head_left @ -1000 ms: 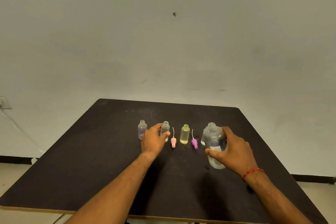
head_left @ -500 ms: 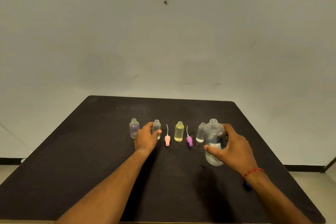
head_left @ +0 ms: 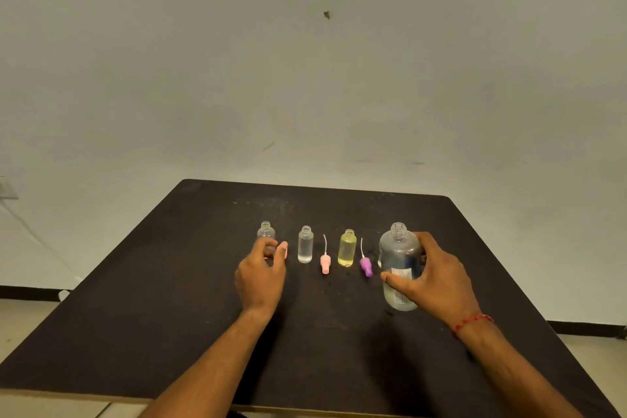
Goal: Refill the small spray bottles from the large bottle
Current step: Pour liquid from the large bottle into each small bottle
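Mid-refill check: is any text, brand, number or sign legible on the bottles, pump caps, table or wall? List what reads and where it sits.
Nothing can be read.
Large bottle, gripped by the right hand: a white label carries dark print, too small and blurred to read.
Small bottles, pump caps, table and wall: no text shows.

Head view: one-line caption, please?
Right hand grips large bottle; left hand reaches the leftmost small bottle on black table.

left hand (head_left: 261,276) | moved from second bottle (head_left: 305,245) to leftmost bottle (head_left: 266,237)
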`<action>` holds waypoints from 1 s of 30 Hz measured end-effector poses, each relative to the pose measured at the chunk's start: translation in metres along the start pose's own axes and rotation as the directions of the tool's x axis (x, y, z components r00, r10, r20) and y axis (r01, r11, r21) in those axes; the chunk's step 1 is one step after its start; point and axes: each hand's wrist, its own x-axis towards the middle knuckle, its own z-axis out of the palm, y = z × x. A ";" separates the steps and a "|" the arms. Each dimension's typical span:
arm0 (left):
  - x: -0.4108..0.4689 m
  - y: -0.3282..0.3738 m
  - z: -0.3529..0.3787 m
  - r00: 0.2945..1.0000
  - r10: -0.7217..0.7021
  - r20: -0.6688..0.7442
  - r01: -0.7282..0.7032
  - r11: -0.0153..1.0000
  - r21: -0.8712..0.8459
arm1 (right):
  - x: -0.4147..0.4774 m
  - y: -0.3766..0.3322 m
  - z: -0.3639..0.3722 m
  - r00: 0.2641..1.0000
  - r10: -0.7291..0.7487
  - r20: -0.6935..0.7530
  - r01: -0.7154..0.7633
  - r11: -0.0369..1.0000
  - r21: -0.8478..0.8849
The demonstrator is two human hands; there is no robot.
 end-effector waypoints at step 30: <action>0.028 0.012 -0.039 0.958 0.106 0.265 -0.077 0.990 -0.120 | 0.014 -0.059 0.018 0.973 -0.227 0.046 0.231 0.964 -0.129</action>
